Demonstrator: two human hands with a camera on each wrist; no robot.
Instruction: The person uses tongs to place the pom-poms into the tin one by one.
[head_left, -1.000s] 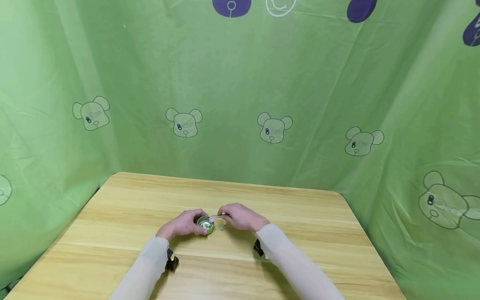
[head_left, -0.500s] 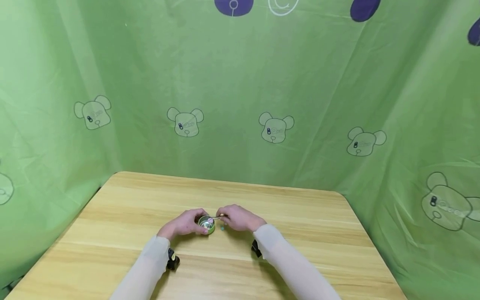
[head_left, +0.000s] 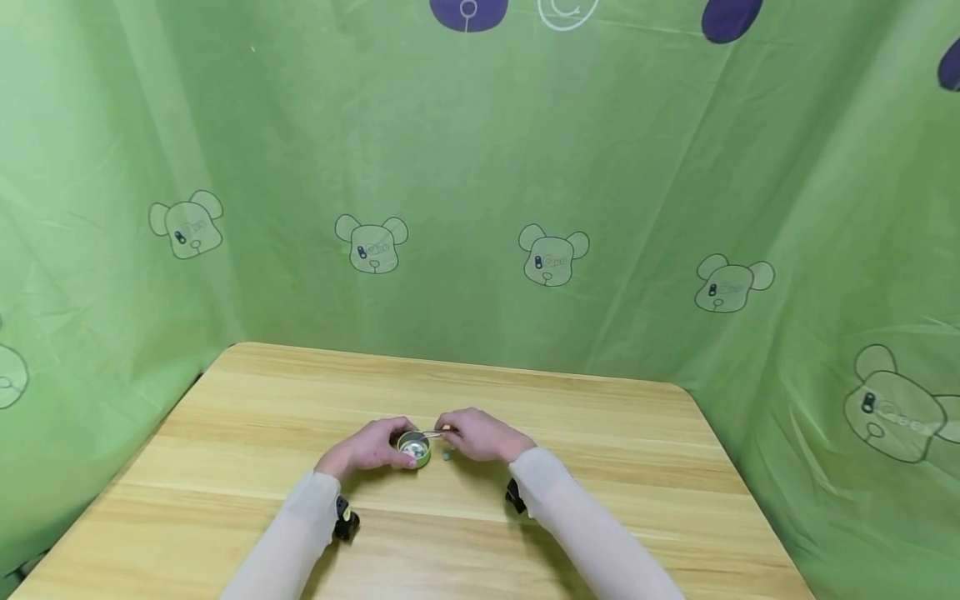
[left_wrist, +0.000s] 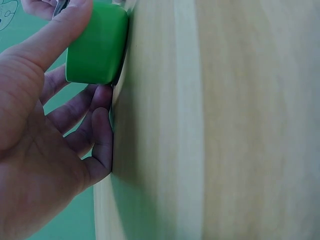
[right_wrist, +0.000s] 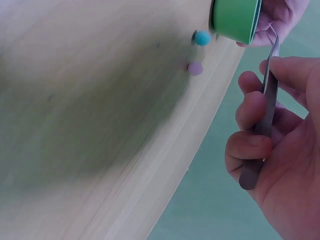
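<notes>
My left hand [head_left: 372, 445] grips a small round green tin [left_wrist: 100, 47] standing on the table, thumb on the near side and fingers behind. Its silvery inside shows in the head view, with small pale things at the bottom. Between thumb and fingers my right hand [right_wrist: 292, 115] pinches metal tweezers [right_wrist: 269, 95]. Their bent tips stand slightly apart at the tin's mouth, with nothing between them. Beside the tin, under the right hand, a blue ball [right_wrist: 202, 38] and a pinkish-purple ball [right_wrist: 195, 68] lie on the wood.
The wooden table [head_left: 600, 433] reaches back to a green curtain [head_left: 450, 317] printed with bear heads, which also hangs at both sides. A black wrist camera [head_left: 346, 521] is strapped to the left wrist, and another black camera [head_left: 515, 496] to the right.
A pinkish ball held at the tweezer tips over the tin is no longer between them; the tips now stand bare. The left hand stays round the tin.
</notes>
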